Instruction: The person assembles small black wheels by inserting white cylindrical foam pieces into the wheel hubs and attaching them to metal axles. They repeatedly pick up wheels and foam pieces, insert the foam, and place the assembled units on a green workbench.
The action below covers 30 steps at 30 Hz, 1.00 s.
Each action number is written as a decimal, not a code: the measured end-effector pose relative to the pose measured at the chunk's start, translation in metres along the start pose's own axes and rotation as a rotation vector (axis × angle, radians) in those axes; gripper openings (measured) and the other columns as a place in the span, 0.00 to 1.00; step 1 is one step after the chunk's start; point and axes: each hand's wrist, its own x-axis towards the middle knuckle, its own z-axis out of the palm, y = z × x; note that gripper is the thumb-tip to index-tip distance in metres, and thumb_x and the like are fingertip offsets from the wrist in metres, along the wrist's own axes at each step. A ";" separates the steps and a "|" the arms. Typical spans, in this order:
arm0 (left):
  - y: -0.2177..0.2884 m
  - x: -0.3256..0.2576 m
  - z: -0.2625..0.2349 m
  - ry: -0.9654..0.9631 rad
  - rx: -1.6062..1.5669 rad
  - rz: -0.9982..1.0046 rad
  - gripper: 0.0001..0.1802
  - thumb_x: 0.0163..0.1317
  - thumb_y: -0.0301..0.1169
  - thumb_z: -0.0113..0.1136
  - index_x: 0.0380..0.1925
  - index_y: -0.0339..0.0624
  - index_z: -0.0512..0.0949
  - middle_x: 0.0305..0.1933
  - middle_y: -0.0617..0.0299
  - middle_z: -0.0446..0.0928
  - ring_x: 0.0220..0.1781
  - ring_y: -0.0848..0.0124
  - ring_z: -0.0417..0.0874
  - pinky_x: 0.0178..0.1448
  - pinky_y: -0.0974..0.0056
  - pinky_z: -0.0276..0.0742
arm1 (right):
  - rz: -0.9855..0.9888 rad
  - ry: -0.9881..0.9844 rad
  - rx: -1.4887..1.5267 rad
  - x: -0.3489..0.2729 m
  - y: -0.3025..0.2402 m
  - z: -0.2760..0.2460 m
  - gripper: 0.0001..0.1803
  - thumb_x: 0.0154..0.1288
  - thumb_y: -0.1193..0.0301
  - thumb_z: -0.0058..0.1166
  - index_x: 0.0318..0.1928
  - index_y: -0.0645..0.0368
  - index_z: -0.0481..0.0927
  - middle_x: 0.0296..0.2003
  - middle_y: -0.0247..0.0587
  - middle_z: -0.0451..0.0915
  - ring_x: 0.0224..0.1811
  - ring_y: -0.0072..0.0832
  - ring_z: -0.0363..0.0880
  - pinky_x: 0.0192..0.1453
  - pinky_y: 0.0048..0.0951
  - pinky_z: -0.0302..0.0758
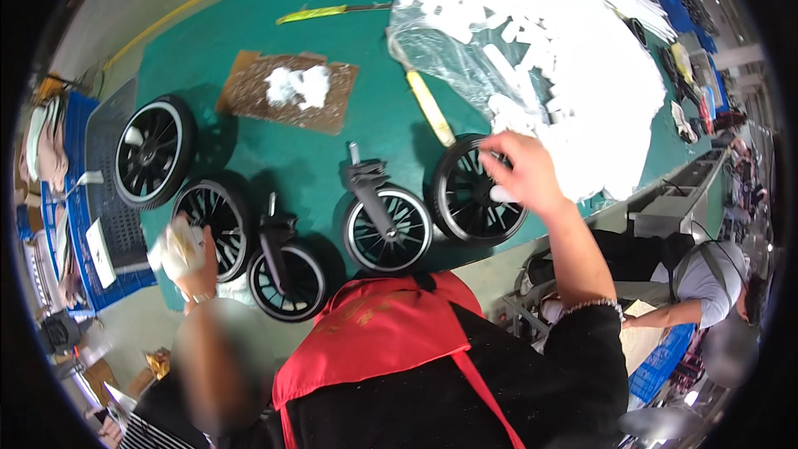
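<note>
Above the black spoked wheel (465, 212) at the table's front edge is my right hand (525, 173), its fingers bent and apart. A small white rounded piece (501, 194) shows at the hand's lower side; I cannot tell whether it touches the hand. My left hand (202, 270) is beside another black wheel (218, 214). A blurred white wad or covering (177, 249) hides most of its fingers. Between the hands are two smaller wheels, each on a grey fork with an upright metal pin: the left fork wheel (287, 283) and the right fork wheel (389, 229).
A large wheel (151, 152) leans at the table's left. Cardboard (237, 87) with white stuff lies on the green table (249, 33). A clear bag (424, 41) of white parts fills the far right, near yellow-handled tools (428, 108). Another person (706, 283) is at the right.
</note>
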 end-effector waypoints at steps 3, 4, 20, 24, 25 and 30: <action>0.086 -0.019 0.004 -0.189 0.021 0.046 0.28 0.51 0.47 0.68 0.45 0.38 0.77 0.42 0.49 0.77 0.46 0.48 0.77 0.51 0.48 0.70 | 0.214 0.149 -0.056 0.040 0.081 -0.010 0.09 0.62 0.68 0.60 0.42 0.54 0.81 0.40 0.42 0.82 0.42 0.39 0.82 0.44 0.36 0.77; 0.105 -0.023 0.010 -0.376 -0.032 0.015 0.36 0.49 0.52 0.68 0.50 0.35 0.76 0.46 0.47 0.77 0.50 0.46 0.76 0.56 0.46 0.68 | 0.289 0.195 -0.081 0.052 0.121 -0.007 0.10 0.63 0.67 0.59 0.43 0.54 0.81 0.41 0.42 0.82 0.43 0.39 0.82 0.45 0.37 0.78; 0.157 -0.034 0.043 -0.774 0.204 -0.574 0.68 0.36 0.63 0.72 0.71 0.31 0.54 0.69 0.48 0.64 0.71 0.54 0.63 0.74 0.59 0.54 | 0.710 0.124 -0.525 0.242 0.276 0.040 0.30 0.62 0.43 0.53 0.59 0.45 0.71 0.54 0.57 0.77 0.56 0.50 0.78 0.57 0.51 0.74; 0.153 -0.044 0.053 -0.933 0.290 -0.582 0.66 0.42 0.64 0.67 0.73 0.36 0.49 0.72 0.50 0.60 0.74 0.57 0.60 0.76 0.59 0.53 | 0.702 0.054 -0.503 0.250 0.303 0.038 0.24 0.64 0.50 0.51 0.56 0.44 0.73 0.52 0.51 0.80 0.56 0.48 0.78 0.55 0.51 0.75; 0.146 -0.047 0.053 -0.743 0.139 -0.598 0.60 0.37 0.60 0.72 0.67 0.34 0.61 0.65 0.44 0.67 0.67 0.49 0.67 0.72 0.52 0.59 | 0.688 0.105 -0.447 0.247 0.302 0.036 0.25 0.63 0.50 0.52 0.57 0.45 0.72 0.51 0.51 0.80 0.56 0.47 0.78 0.56 0.49 0.75; 0.099 -0.034 0.036 -0.690 0.046 -0.400 0.44 0.32 0.55 0.76 0.47 0.37 0.75 0.47 0.47 0.76 0.52 0.50 0.77 0.57 0.53 0.71 | 0.578 0.207 0.267 0.209 0.282 0.028 0.22 0.63 0.57 0.53 0.55 0.52 0.74 0.37 0.31 0.78 0.35 0.23 0.73 0.40 0.28 0.69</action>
